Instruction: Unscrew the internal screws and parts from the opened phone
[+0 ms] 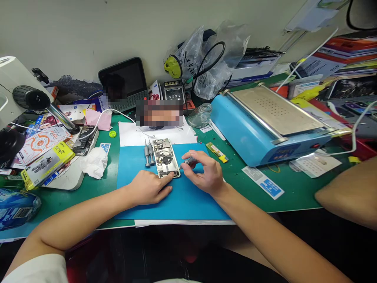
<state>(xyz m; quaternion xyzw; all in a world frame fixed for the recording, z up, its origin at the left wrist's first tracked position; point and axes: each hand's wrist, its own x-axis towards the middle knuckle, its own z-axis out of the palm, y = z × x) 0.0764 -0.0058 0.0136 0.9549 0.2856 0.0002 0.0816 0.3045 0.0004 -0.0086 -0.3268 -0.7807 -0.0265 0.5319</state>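
An opened smartphone (pixel 166 156) lies on a blue mat (pixel 141 212), its inner parts showing. My left hand (pixel 149 187) rests at its lower end, the index finger stretched onto the phone and the thumb apart; the other fingers curl under and are partly hidden. In my right hand (pixel 207 171) is a small grey screwdriver (pixel 190 160), pinched between thumb and fingers. Its tip points at the phone's lower right edge; whether they touch I cannot tell. Two more screwdrivers (pixel 147 155) lie side by side just left of the phone.
A blue heating-plate machine (pixel 250 133) stands at right, near a glass jar (pixel 202 114). Boxes, a crumpled tissue (pixel 94 162) and a microscope stand (pixel 63 118) crowd the left. A dark-screened device (pixel 123 82) leans at the back. Another person's arm (pixel 350 192) rests on the right edge.
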